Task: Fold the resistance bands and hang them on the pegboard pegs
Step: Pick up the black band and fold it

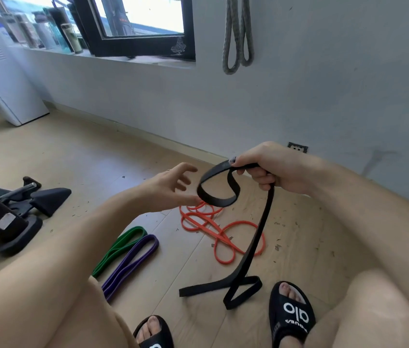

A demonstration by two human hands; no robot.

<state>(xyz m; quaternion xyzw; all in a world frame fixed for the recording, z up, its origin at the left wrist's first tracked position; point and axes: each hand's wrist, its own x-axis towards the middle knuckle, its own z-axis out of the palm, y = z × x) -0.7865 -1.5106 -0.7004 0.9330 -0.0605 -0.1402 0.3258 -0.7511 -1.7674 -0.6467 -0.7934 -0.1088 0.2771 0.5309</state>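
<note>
From the head view, the right hand (271, 169) grips the black band (253, 244) with fingers curled round it, a loop curling out to the left and the rest hanging to the wooden floor (98, 151) beside the slippers (290, 312). The left hand (170, 187) hovers just beside the loop, fingers spread, holding nothing. On the floor lie an orange band (213, 227), a green band (119, 247) and a purple band (133, 259). A grey band (237, 33) hangs on the wall (324, 71). Bottles (55, 28) stand on the windowsill (55, 50).
</note>
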